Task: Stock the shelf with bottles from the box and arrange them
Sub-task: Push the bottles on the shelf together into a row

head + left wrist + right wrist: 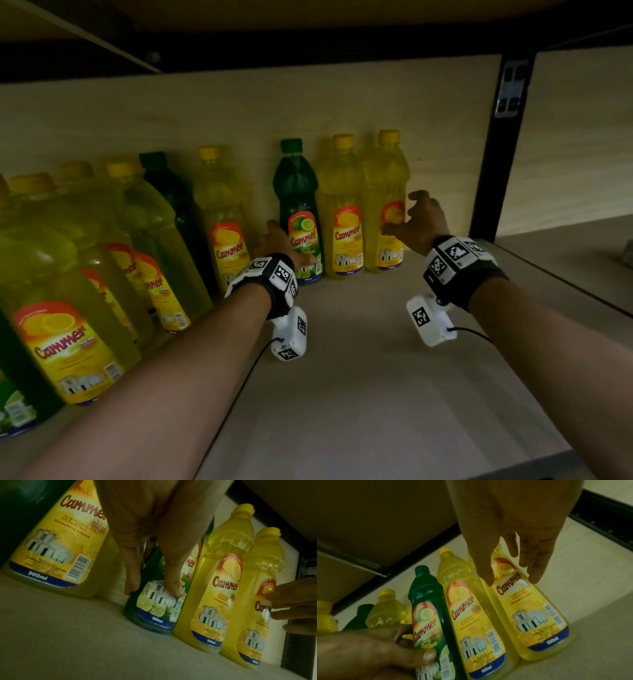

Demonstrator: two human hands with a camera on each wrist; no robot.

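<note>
A green lime bottle [299, 192] stands upright at the back of the wooden shelf [359, 377], with two yellow lemon bottles to its right. My left hand [277, 236] grips the green bottle [154, 615] low down, thumb on the label and a finger round its left side. My right hand [407, 212] is at the rightmost yellow bottle [385, 178]. Its fingers [537, 568] are nearly straight and spread, with the thumb and fingertips touching the bottle [530, 615] on either side. The middle yellow bottle [340, 205] stands untouched between them. No box is in view.
Several more yellow and green bottles [68, 274] crowd the shelf's left side in rows. A black upright post [496, 171] bounds the bay on the right, with another shelf board [565, 246] beyond it. The upper shelf hangs low overhead. Bare board lies in front of the hands.
</note>
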